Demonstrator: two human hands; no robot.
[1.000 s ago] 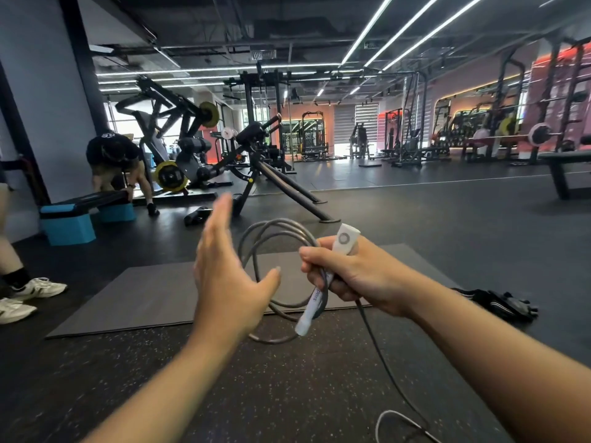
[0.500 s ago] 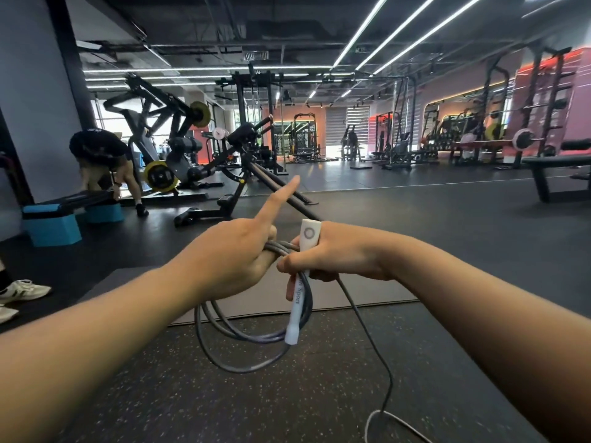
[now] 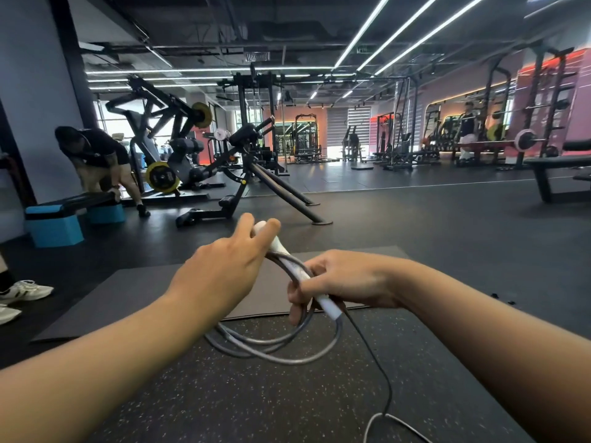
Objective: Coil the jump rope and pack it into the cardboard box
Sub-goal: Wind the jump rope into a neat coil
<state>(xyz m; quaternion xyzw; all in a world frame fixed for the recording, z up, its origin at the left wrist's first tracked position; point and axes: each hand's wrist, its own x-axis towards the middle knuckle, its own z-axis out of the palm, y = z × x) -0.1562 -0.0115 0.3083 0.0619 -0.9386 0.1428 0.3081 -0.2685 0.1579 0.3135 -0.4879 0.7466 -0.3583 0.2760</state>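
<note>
A grey jump rope (image 3: pixel 281 350) hangs in several loops below my hands, above the speckled floor. Its white handle (image 3: pixel 299 271) lies tilted between both hands. My left hand (image 3: pixel 224 276) grips the upper end of the handle together with the gathered loops. My right hand (image 3: pixel 345 282) is closed around the lower part of the handle. A loose length of rope (image 3: pixel 380 378) trails from the handle's lower end down to the floor at the bottom edge. No cardboard box is in view.
A grey mat (image 3: pixel 134 295) lies on the floor just beyond my hands. Blue step blocks (image 3: pixel 54 225) and a person bending over stand at the left, white shoes (image 3: pixel 22 290) at the left edge. Gym machines (image 3: pixel 243 161) and a bench (image 3: pixel 556 167) fill the back.
The handle has tipped from upright to slanting. My left hand has closed on its top and the loops, after being open a second ago. The coil hangs lower.
</note>
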